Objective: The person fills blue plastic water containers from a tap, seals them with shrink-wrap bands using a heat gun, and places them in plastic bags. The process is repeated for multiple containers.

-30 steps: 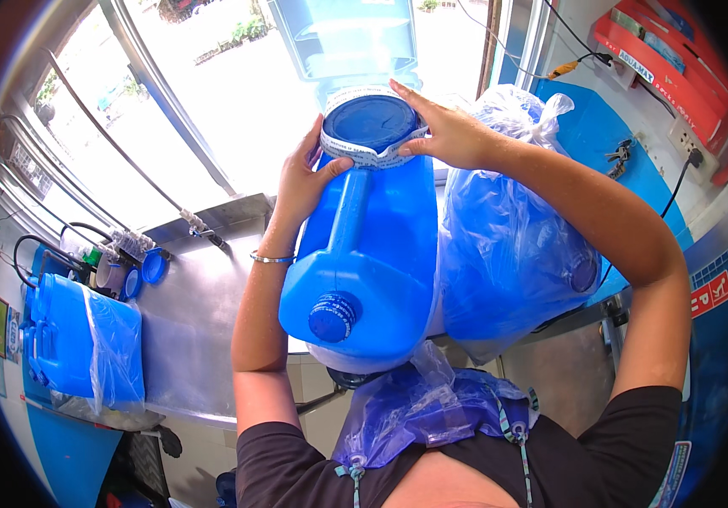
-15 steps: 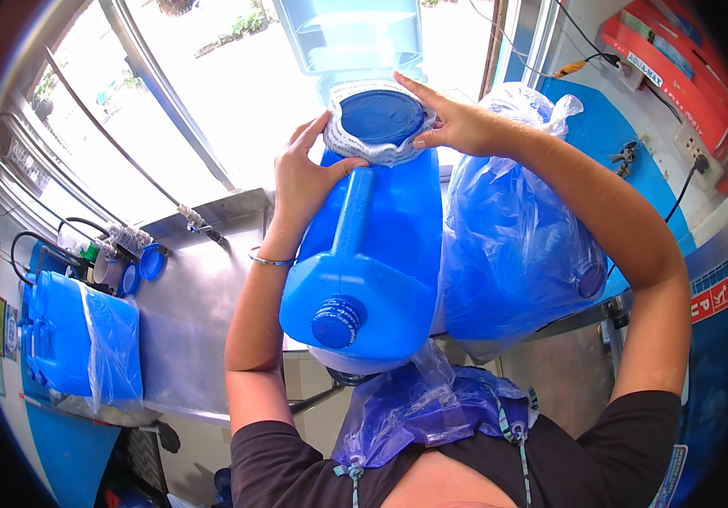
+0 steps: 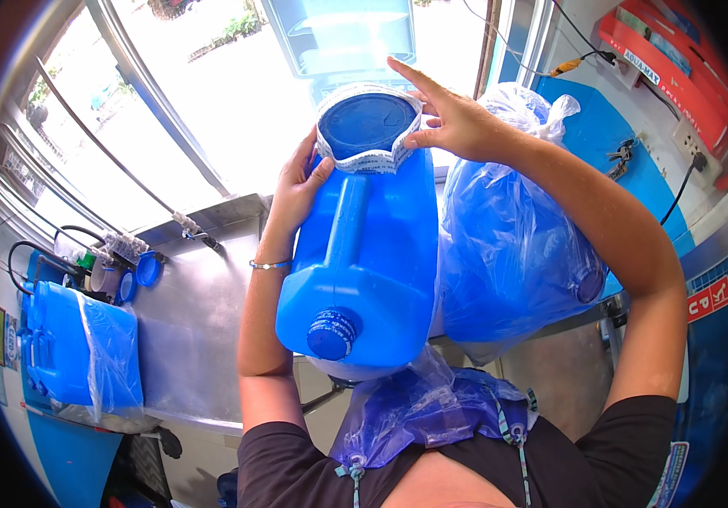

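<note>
A blue water jug point(image 3: 394, 245) lies in front of me, its handle on the upper face and a small ridged cap point(image 3: 332, 334) toward me. Around the wide round lid point(image 3: 366, 123) at its far end sits a white printed seal band point(image 3: 372, 161), loose and standing slightly above the rim. My left hand point(image 3: 298, 182) rests along the left side of jug and band, thumb apart from the fingers. At the band's right edge, my right hand point(image 3: 457, 123) touches with the thumb; its index finger points up, away from the band, fingers spread.
Right of the jug stands another blue jug wrapped in a clear plastic bag point(image 3: 516, 245). A partly bagged blue jug point(image 3: 76, 343) is at far left, beside loose blue caps point(image 3: 149, 268) on the steel counter point(image 3: 195, 330). Keys point(image 3: 622, 157) hang at right; a valve point(image 3: 190, 227) is behind.
The band now sits more evenly round the lid. My left hand has slid down off the band's near edge to the jug's side; the right index finger has lifted. The jug shifted slightly toward me.
</note>
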Available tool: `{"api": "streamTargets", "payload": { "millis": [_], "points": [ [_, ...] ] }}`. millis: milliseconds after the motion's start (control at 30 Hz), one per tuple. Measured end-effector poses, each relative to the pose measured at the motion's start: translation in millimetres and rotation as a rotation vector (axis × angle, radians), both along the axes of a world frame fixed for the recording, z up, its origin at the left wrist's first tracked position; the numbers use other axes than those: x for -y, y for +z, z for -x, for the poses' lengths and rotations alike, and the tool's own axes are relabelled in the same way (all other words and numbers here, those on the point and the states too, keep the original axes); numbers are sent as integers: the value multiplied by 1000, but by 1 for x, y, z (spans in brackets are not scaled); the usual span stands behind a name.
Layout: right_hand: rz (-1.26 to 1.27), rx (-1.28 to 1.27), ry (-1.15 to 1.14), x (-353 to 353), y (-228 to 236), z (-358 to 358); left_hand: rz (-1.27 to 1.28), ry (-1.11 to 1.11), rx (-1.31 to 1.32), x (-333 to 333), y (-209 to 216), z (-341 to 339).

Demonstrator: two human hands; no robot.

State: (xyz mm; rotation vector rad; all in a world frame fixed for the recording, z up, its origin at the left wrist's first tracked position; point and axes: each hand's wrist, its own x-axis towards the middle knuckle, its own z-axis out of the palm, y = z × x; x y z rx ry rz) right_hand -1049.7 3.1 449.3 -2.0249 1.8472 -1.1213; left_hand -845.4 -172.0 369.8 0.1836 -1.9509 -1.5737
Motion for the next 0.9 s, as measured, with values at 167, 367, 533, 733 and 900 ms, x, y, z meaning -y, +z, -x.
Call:
{"api": "streamTargets", "payload": {
  "millis": [167, 367, 533, 733, 900],
  "points": [
    [-85, 52, 37, -2, 2, -3, 56, 7, 2, 2, -2, 0],
    [-50, 31, 44, -1, -1, -2, 20, -11, -77, -3, 1, 2],
    [-48, 35, 81, 2, -3, 2, 17, 59, -113, -7, 2, 3],
    [-73, 132, 196, 6, -3, 8, -7, 116, -126, -7, 2, 5],
    [-103, 162, 198, 6, -4, 12, 29, 158, -130, -10, 4, 5]
  ]
}}
